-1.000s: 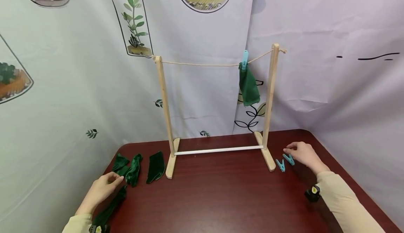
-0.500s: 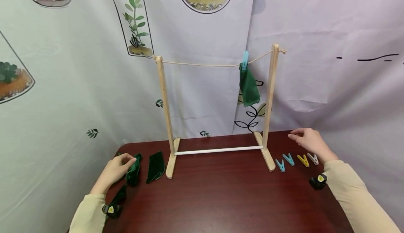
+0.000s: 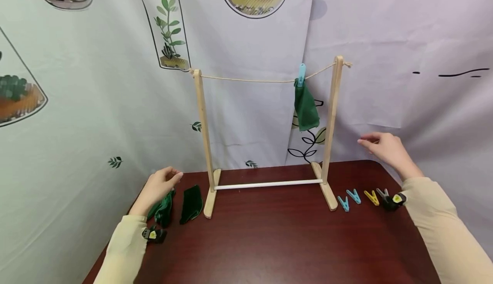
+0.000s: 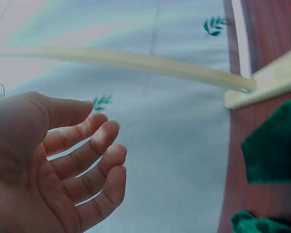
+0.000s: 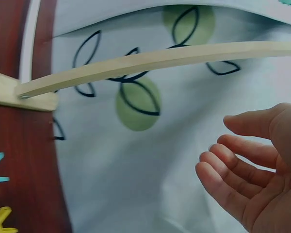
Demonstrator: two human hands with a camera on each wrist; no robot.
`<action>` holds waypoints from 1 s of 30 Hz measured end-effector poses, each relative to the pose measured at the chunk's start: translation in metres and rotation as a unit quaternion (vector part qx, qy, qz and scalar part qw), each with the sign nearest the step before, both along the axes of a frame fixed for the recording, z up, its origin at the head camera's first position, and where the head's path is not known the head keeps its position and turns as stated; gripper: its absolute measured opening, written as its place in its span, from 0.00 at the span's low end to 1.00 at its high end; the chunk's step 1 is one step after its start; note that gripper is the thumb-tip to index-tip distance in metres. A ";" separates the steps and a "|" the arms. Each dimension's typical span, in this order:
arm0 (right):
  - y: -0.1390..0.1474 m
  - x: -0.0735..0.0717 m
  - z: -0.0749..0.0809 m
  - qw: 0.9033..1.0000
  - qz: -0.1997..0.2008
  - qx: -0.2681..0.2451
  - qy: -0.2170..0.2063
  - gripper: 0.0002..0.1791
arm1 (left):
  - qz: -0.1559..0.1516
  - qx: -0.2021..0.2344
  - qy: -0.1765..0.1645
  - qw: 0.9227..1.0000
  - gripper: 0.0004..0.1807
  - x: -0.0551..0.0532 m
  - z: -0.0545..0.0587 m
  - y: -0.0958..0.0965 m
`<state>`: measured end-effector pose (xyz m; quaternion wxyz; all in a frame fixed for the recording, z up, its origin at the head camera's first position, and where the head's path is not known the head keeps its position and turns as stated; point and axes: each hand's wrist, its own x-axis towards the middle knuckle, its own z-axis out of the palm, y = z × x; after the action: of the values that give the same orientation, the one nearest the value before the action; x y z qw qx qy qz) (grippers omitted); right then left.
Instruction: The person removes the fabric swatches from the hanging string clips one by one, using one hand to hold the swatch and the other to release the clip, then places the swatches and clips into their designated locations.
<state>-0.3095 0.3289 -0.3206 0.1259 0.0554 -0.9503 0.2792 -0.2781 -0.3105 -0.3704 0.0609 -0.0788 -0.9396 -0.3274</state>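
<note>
My left hand (image 3: 158,187) is raised above the left side of the table, fingers loosely curled and holding nothing, as the left wrist view shows. Below it lie crumpled dark green cloth (image 3: 164,210), partly hidden by the hand and sleeve, and a flat green velvet piece (image 3: 191,205). My right hand (image 3: 389,151) hovers over the table's right back corner, its fingers relaxed with nothing between them in the right wrist view. Nearer than it lie two light blue clothespins (image 3: 353,196), a yellow clothespin (image 3: 371,197) and a pale one (image 3: 382,193), partly covered by the wrist camera.
A wooden drying rack stands between the hands, with a left post (image 3: 204,130), right post (image 3: 332,117) and white crossbar (image 3: 269,184). From its rope (image 3: 246,80) hangs a green cloth (image 3: 307,108) under a blue clothespin (image 3: 301,75). Behind is a printed curtain (image 3: 250,121).
Both hands have risen from the table toward the back: the left up and right from over the green cloths, the right away from the clothespins, uncovering the yellow and pale ones.
</note>
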 end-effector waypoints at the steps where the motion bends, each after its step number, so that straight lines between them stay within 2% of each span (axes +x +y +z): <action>1: 0.000 -0.001 0.004 1.000 -0.003 -0.001 0.004 0.30 | -0.004 0.004 0.007 1.000 0.25 -0.002 0.003 0.003; 7: -0.004 -0.003 0.033 0.999 0.001 -0.026 0.022 0.32 | -0.015 0.006 0.039 0.999 0.22 -0.011 0.020 0.021; 17: -0.014 -0.004 0.078 0.997 -0.003 -0.042 0.063 0.33 | -0.025 0.010 0.065 0.998 0.20 -0.027 0.050 0.050; 24: -0.021 -0.004 0.102 0.996 0.005 -0.035 0.085 0.28 | -0.044 0.027 0.076 0.996 0.16 -0.035 0.068 0.069; 30: -0.024 0.000 0.119 0.995 0.001 -0.057 0.078 0.30 | -0.068 0.045 0.085 0.993 0.18 -0.041 0.079 0.084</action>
<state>-0.3093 0.3052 -0.2018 0.2018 0.0707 -0.9200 0.3283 -0.3189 -0.2269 -0.2917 0.1212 -0.1673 -0.9080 -0.3646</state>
